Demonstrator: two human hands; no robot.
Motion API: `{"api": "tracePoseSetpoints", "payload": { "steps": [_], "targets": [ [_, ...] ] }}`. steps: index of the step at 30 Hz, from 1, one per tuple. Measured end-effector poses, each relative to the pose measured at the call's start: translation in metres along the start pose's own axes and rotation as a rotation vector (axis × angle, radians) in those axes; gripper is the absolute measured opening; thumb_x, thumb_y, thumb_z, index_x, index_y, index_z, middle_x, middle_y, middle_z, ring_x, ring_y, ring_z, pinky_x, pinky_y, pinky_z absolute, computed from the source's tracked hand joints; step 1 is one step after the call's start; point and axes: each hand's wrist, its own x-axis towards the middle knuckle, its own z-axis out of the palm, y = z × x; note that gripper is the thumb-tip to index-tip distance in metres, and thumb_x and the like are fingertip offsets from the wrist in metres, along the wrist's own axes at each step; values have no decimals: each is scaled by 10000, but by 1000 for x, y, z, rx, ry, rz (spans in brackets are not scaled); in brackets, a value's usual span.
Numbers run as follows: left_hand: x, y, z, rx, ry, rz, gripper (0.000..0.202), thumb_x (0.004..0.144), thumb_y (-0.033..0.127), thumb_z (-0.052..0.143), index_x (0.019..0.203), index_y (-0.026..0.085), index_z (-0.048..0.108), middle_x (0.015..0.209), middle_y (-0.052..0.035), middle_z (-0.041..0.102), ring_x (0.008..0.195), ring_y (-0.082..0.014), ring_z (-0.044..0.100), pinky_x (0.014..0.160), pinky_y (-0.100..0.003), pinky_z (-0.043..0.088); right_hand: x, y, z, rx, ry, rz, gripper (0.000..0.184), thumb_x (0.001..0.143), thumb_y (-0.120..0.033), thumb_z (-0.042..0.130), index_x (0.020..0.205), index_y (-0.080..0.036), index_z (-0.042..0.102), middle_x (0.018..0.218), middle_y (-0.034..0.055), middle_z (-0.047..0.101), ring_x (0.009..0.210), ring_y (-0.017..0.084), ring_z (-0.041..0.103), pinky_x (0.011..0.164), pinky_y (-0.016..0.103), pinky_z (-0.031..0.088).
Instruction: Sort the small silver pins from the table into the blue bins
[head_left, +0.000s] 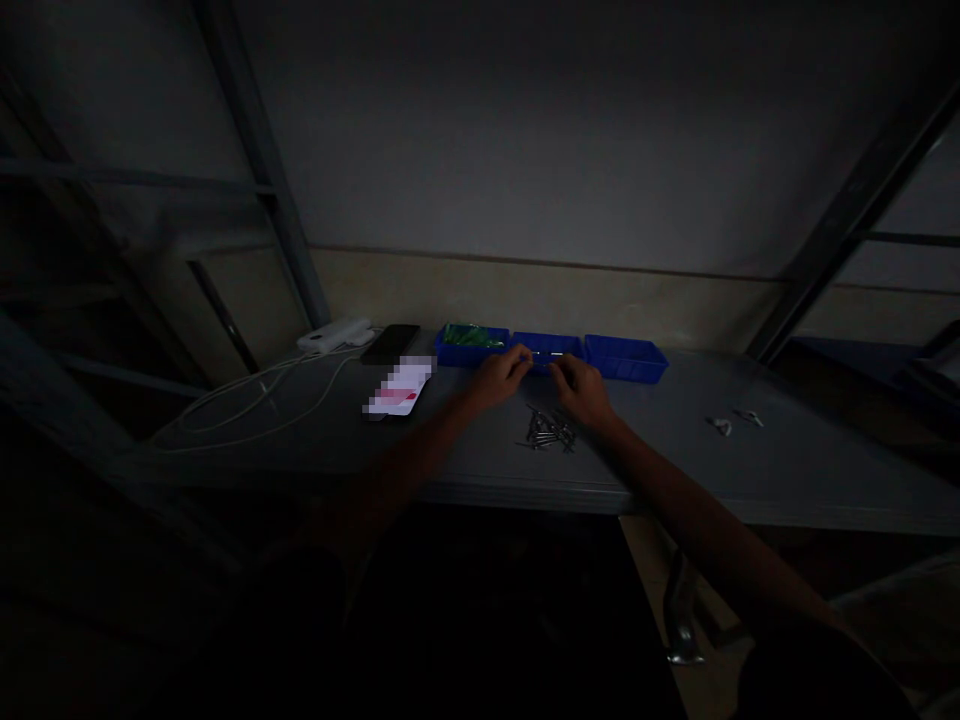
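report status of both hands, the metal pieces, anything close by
Left hand, right hand: raised near middle blue bin, grip unclear. Metal pieces: loose pile on table. Lit phone left of pile.

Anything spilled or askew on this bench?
Possibly: metal pieces lie in a jumbled heap directly on the table, in front of the blue bins rather than in them. May be deliberate. White cables also sprawl loosely at picture left. No damage visible, though it's dark.

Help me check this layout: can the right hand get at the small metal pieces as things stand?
Probably yes: the right hand is just beyond the small metal pieces, with nothing visible between.
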Motion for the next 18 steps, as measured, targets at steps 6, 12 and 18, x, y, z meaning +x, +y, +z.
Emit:
{"api": "tracePoseSetpoints", "payload": {
  "steps": [6,12,18],
  "targets": [
    [0,1,0,31,14,-23,225,893,302,356,887,162,533,629,12,538,611,-120,508,590,-224,351,-1,2,2,49,-7,5,229,846,-378,441,928,-184,529,633,12,560,555,158,511,550,261,361],
    [0,1,0,11,16,-22,193,883,278,376,933,164,523,611,21,524,577,-113,493,568,-220,343,0,3,1,10,17,-24,189,858,-340,410,833,-197,531,683,38,585,599,165,517,564,261,362],
    [0,-2,1,0,11,-22,164,866,279,408,931,168,511,598,32,506,546,-111,474,544,-222,325,0,0,-1,12,26,-36,216,868,-334,385,772,-196,521,681,36,576,609,158,514,571,256,360]
  ]
}}
